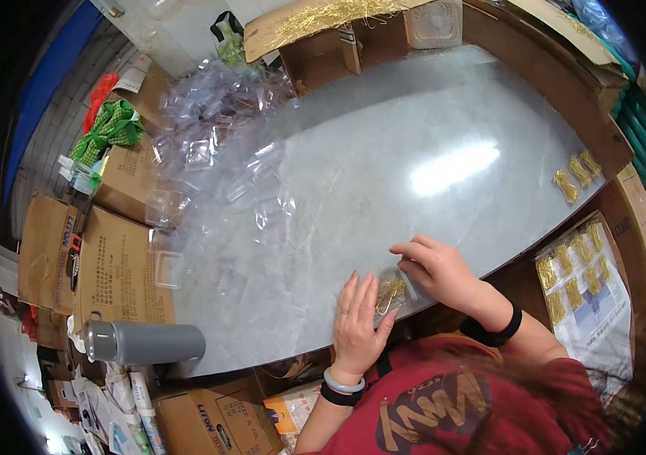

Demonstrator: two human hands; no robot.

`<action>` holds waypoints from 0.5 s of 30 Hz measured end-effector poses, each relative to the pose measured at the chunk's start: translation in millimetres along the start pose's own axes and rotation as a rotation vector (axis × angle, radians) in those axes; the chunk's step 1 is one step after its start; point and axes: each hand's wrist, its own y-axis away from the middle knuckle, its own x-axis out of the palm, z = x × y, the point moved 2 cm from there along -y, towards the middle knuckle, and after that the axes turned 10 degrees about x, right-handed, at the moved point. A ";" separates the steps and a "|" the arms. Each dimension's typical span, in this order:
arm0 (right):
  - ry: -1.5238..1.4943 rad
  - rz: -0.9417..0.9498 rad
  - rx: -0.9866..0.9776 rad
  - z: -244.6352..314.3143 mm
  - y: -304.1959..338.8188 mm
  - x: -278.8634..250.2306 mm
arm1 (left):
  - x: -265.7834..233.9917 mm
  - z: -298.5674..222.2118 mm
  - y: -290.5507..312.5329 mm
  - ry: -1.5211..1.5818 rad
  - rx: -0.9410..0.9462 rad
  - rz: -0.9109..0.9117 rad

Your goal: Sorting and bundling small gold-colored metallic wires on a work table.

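Observation:
A small clear plastic box [391,294] with thin gold-coloured wire pieces in it lies near the table's front edge. My left hand [357,318] steadies it, the straight fingers along its left side and the thumb along its near side. Just beyond the box, at its upper right, my right hand [438,269] hovers with its index finger stretched to the left and the thumb apart below it. Nothing shows in the right hand's fingers.
Many clear plastic boxes [220,152] are heaped at the left. A grey bottle [148,343] lies near the front left corner. Tied gold bundles [565,186] sit at the right edge, and more bundles [574,265] lie below. A cardboard shelf [319,61] stands at the back.

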 end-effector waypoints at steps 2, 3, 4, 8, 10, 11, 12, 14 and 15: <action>0.118 0.059 -0.099 4.6 -11.1 0.2 | 1.4 2.0 0.8 0.016 0.028 -0.013; 0.177 0.087 -0.145 3.0 -15.4 2.5 | 1.6 3.0 1.6 0.021 0.038 -0.020; 0.237 0.114 -0.191 0.2 -19.0 4.8 | 1.3 2.8 1.4 0.026 0.044 -0.019; 0.499 0.255 -0.335 3.0 -33.3 2.8 | -0.2 2.2 -0.6 0.033 0.057 -0.006; 0.488 0.238 -0.403 4.1 -35.6 -0.7 | -0.3 1.3 -0.7 0.037 0.052 0.004; 0.483 0.228 -0.436 4.9 -35.7 -3.4 | -0.3 1.0 -1.4 0.040 0.050 0.008; 0.443 0.194 -0.442 7.7 -35.0 -7.8 | -0.9 1.1 -0.8 0.040 0.039 0.011; 0.364 0.125 -0.453 13.9 -30.6 -19.5 | -2.2 1.0 -1.6 0.057 0.017 0.000; 0.345 0.118 -0.421 12.9 -27.0 -20.3 | -2.1 0.8 -2.4 0.067 0.007 -0.004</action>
